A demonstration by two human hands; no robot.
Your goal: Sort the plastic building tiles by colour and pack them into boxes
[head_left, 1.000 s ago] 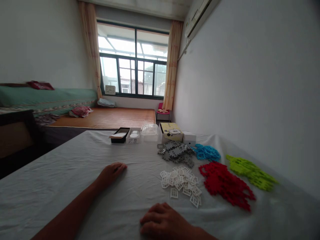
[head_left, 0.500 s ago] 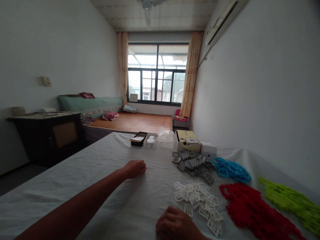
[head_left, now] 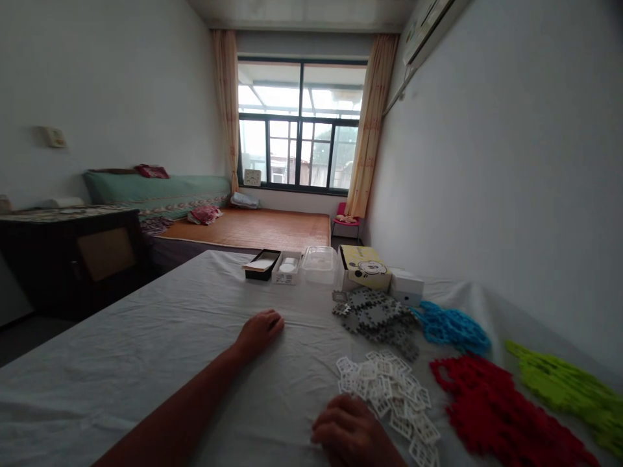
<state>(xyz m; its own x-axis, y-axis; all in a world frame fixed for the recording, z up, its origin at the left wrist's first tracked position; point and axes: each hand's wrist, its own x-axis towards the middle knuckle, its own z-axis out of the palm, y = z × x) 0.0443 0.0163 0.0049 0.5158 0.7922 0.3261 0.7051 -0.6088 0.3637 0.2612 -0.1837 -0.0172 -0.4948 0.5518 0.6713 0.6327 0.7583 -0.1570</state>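
Observation:
My left hand [head_left: 257, 332] lies flat, palm down, on the white cloth of the table [head_left: 146, 350] with its fingers stretched out and nothing in it. My right hand [head_left: 353, 436] rests near the front edge, fingers curled loosely on the cloth, touching the edge of a heap of white lattice pieces [head_left: 389, 392]. Behind that heap lies a pile of grey interlocking pieces [head_left: 377, 314]. To the right are blue pieces [head_left: 450, 326], red pieces [head_left: 501, 415] and green pieces [head_left: 567, 389].
At the table's far edge stand a black tray [head_left: 261, 264], a small white box [head_left: 287, 267], a clear plastic tub [head_left: 318, 264], a yellow box [head_left: 365, 267] and a white box [head_left: 406, 287]. A dark cabinet [head_left: 73, 253] stands left, a bed platform [head_left: 253, 228] beyond, a wall on the right.
The view has swung a little since half a second ago. My right hand has shifted slightly toward the white pieces. My left hand stays flat on the cloth.

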